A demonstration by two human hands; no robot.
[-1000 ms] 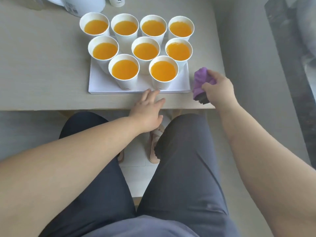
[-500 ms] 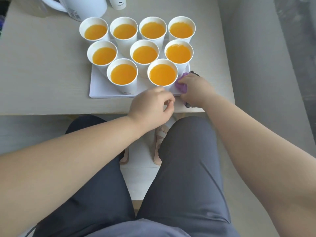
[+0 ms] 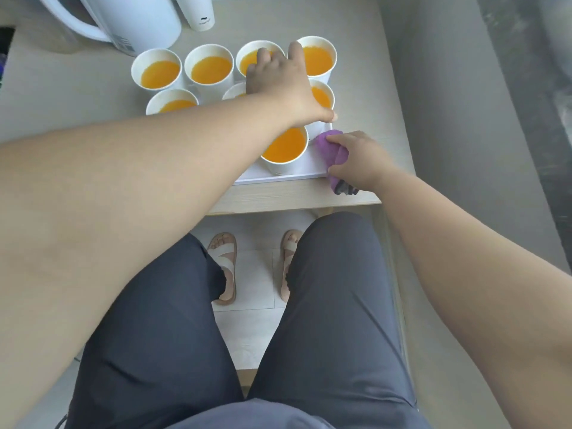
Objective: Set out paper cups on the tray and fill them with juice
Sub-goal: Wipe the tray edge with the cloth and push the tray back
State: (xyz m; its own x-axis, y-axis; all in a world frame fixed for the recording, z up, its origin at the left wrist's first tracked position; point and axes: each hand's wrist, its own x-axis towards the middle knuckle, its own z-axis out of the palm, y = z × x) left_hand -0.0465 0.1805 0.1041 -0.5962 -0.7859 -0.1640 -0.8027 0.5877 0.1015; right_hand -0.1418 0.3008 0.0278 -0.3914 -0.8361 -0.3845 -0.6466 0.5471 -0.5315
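- Eight paper cups point(image 3: 210, 89) show on a white tray point(image 3: 278, 178) on the tabletop point(image 3: 303, 196), each one filled nearly to the rim with orange juice point(image 3: 159, 74); the left forearm hides part of the group.
- Four cups form the far row, the others stand closer in, and the nearest cup point(image 3: 280, 166) sits just inside the tray's near edge.
- The left hand point(image 3: 278, 80) reaches palm down over the cups, fingers spread and stretched toward the far row; whether it touches a cup cannot be told.
- The right hand point(image 3: 356, 162) grips a bunched purple cloth point(image 3: 328, 147) at the tray's near right corner, beside the nearest cup.
- A white kettle point(image 3: 133, 20) and a white cylinder point(image 3: 201, 13) stand behind the tray.
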